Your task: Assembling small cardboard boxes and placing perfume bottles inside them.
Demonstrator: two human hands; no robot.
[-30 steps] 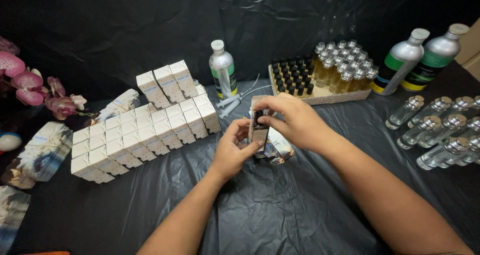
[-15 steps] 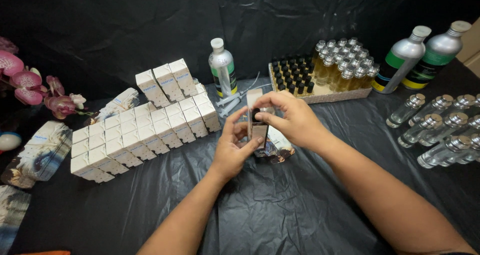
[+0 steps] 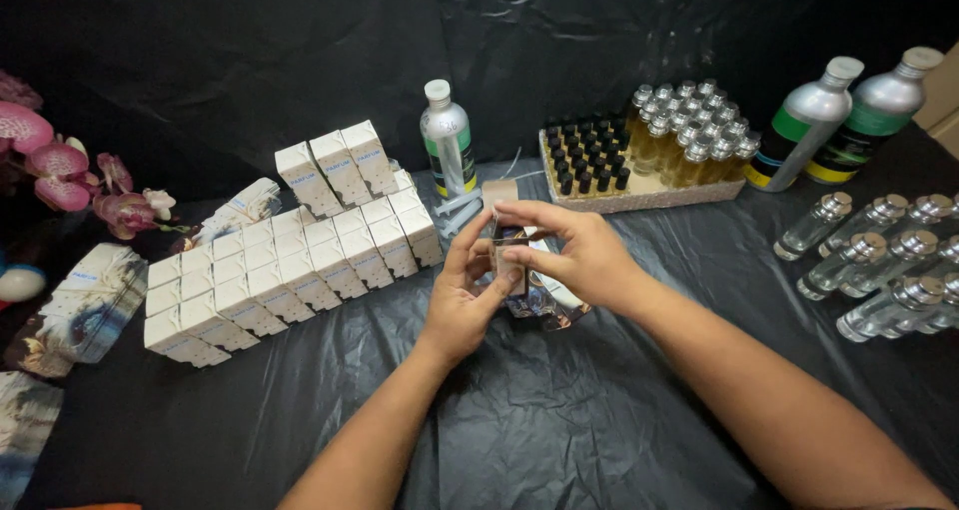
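Note:
My left hand and my right hand meet over the middle of the black-covered table. Between their fingers they hold a small carton with its top flap open and a dark-capped bottle inside it. Left fingers grip the carton's side; right fingers pinch at its top. Under the hands lies a patterned flat pack. Rows of small white boxes stand to the left of my hands.
A tray at the back holds several dark-capped and silver-capped bottles. A silver bottle stands behind my hands, two larger silver bottles at the back right. Clear glass bottles lie at the right. Pink flowers and flat patterned cartons are at the left.
The carton's top flap has come up and open, and my right fingers have shifted onto the carton's top. Both hands stay over the same spot.

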